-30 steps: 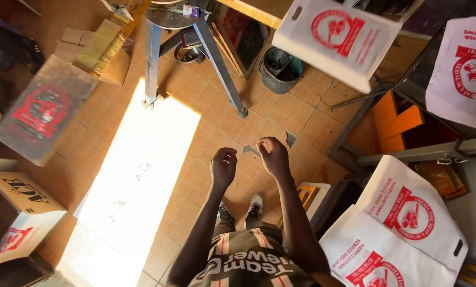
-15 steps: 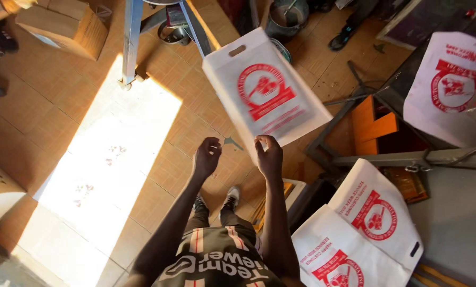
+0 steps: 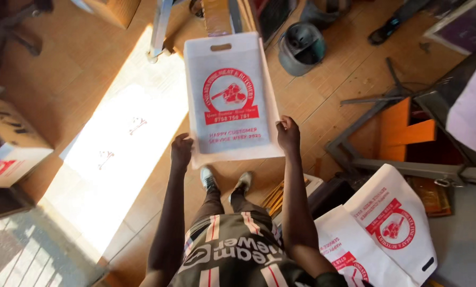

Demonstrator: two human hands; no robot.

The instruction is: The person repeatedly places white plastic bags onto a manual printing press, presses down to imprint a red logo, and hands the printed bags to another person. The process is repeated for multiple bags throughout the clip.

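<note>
Above the floor | left hand [image 3: 181,150] fingers, right hand [image 3: 288,134] fingers pinch white bag [image 3: 230,95] corners

The white printed bag [image 3: 230,95] now hangs between both hands.

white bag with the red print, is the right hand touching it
Touching: the head view shows the right hand gripping the white bag's lower right edge.
</note>
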